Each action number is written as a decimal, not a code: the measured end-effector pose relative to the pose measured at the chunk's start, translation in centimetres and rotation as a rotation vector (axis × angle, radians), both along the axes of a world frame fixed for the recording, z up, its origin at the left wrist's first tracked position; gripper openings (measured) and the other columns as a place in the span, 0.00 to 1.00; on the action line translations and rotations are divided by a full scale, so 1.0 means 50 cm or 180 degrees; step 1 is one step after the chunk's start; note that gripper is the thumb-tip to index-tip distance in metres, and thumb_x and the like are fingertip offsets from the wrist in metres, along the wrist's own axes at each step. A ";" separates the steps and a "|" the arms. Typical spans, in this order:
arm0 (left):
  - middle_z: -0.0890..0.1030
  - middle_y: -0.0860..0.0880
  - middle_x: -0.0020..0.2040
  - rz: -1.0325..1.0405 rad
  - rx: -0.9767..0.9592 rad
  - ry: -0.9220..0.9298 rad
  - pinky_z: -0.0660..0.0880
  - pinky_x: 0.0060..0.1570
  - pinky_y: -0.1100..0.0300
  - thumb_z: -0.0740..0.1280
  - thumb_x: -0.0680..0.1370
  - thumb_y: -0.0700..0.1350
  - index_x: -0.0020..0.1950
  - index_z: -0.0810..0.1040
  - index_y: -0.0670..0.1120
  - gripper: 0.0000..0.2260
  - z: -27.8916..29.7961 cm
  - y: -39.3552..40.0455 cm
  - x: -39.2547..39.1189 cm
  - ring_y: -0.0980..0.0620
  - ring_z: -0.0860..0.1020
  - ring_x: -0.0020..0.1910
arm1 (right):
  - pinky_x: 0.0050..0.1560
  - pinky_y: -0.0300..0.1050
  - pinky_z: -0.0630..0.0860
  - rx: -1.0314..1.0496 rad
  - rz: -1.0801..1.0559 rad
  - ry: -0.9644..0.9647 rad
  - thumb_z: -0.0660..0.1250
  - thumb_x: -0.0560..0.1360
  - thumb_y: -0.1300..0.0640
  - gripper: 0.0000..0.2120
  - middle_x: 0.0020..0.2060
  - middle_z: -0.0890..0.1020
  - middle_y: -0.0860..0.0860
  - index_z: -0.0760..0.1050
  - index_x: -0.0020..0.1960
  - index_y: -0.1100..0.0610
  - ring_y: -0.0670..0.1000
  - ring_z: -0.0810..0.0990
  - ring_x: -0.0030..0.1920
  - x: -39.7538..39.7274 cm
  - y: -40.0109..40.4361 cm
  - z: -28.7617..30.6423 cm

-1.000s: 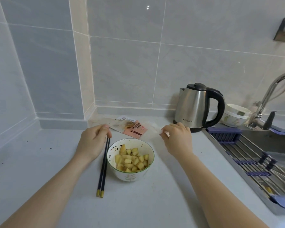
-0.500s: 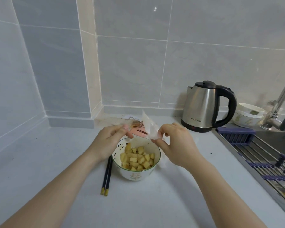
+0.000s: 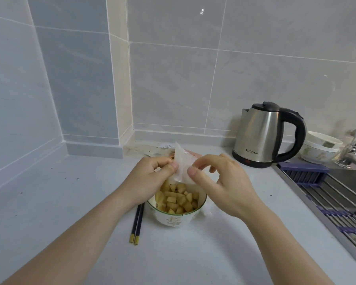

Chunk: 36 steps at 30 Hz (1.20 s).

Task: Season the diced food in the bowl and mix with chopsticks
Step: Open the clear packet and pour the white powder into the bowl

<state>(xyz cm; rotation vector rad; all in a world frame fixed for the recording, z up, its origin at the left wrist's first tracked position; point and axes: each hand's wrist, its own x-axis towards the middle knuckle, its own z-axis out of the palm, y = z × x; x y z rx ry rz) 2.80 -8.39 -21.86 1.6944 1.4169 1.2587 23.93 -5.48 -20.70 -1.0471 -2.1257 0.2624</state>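
A white bowl [image 3: 174, 220] with a green rim stands on the counter, holding yellow diced food [image 3: 178, 200]. Above its far side, my left hand [image 3: 152, 177] and my right hand [image 3: 220, 182] both pinch a small translucent seasoning packet [image 3: 182, 165], one on each side edge. A pair of dark chopsticks [image 3: 137, 225] with gold ends lies on the counter just left of the bowl, partly under my left wrist.
A steel electric kettle [image 3: 263, 136] stands at the back right. Beyond it are stacked white bowls [image 3: 319, 149], a tap and a sink with a drying rack [image 3: 327, 200]. More packets [image 3: 164, 148] lie behind the bowl near the wall.
My right hand lifted the packet from the counter and brought it over the bowl. My left hand left the chopsticks and took hold of the packet's other edge.
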 end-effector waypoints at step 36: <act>0.83 0.65 0.48 0.0293 0.1165 0.0647 0.67 0.53 0.74 0.62 0.79 0.55 0.43 0.83 0.63 0.10 -0.009 -0.007 0.020 0.59 0.77 0.58 | 0.36 0.42 0.66 0.0304 -0.0285 -0.0887 0.57 0.67 0.20 0.30 0.52 0.70 0.39 0.77 0.58 0.37 0.41 0.72 0.32 -0.013 -0.022 0.003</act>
